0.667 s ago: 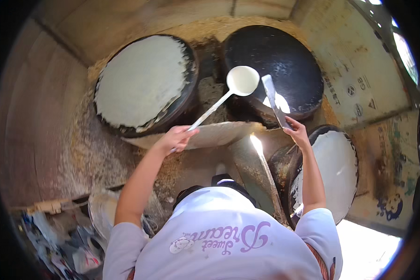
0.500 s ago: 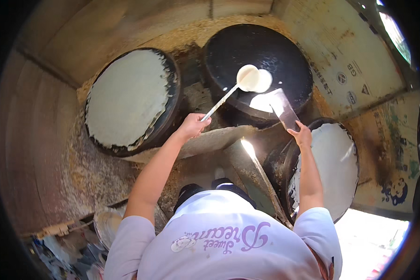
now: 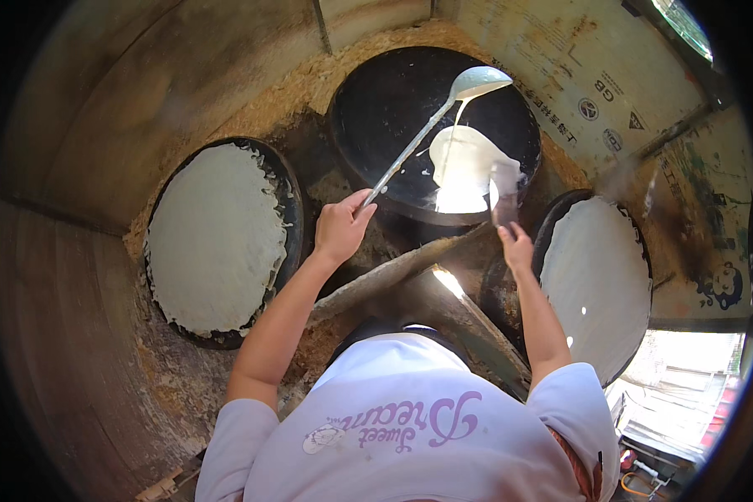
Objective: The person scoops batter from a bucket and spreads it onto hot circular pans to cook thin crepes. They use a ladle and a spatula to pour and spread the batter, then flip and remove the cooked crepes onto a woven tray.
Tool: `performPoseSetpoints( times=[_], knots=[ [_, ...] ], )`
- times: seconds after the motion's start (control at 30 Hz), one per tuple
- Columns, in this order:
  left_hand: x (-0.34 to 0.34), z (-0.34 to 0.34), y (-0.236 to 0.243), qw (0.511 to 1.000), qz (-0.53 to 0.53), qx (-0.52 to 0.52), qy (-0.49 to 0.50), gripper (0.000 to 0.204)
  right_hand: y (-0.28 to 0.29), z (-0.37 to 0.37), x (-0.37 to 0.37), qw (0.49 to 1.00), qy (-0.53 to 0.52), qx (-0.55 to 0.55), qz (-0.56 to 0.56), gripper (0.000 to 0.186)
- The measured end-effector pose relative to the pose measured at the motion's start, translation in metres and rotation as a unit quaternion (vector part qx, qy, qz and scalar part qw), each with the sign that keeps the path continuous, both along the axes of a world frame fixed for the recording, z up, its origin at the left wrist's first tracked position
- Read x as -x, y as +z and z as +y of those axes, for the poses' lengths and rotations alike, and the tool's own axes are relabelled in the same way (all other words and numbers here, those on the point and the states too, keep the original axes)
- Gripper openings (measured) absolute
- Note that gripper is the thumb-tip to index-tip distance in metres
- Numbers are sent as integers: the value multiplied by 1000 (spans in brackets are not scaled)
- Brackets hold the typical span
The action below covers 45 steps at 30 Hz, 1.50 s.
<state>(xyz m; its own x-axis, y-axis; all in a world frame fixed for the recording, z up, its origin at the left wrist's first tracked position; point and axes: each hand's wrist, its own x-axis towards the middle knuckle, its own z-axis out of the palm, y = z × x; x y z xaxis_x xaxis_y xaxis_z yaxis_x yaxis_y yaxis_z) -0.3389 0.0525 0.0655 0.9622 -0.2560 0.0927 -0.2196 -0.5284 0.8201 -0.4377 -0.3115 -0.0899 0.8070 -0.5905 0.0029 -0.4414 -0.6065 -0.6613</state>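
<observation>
My left hand [image 3: 340,229] grips the long handle of a ladle [image 3: 481,81], whose bowl is tipped over the far black griddle [image 3: 385,109]. A thin stream of pale batter runs from the bowl down to a white puddle of batter [image 3: 468,159] on the griddle's right side. My right hand [image 3: 517,248] is closed round a flat scraper [image 3: 504,194], blurred by motion, at the puddle's near right edge.
At the left a round griddle [image 3: 289,243] bears a spread pale sheet of batter [image 3: 213,238]. Another batter sheet [image 3: 598,284] covers the right griddle. A stick [image 3: 498,335] slants near my body. Printed board walls [image 3: 594,58] stand behind.
The ladle has moved up and right and turned over, and batter has poured out into a puddle. My right hand has shifted left and slightly down with the scraper, now at the puddle's edge.
</observation>
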Motion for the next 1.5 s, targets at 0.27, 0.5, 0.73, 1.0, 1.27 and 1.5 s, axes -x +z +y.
performPoseSetpoints(
  times=[0.27, 0.5, 0.73, 1.0, 1.27, 1.5],
  knots=[
    [-6, 1, 31, 871, 332, 338, -126, 20, 50, 26, -14, 981, 39, 184, 56, 48],
    [-1, 35, 44, 380, 576, 699, -190, 30, 11, 41, -26, 993, 109, -21, -41, 44],
    [69, 147, 6, 508, 364, 779, 48, 35, 55, 13, -45, 957, 111, 243, 111, 51],
    [137, 233, -60, 492, 37, 483, 724, 37, -15, 4, -55, 982, 65, -174, -29, 40],
    [302, 331, -169, 322, 203, 290, 878, 33, 41, 0, -83, 964, 106, 243, 0, 40],
    [368, 314, -190, 283, 226, 348, 865, 36, 15, -50, -81, 914, -83, -398, -19, 34]
  ],
)
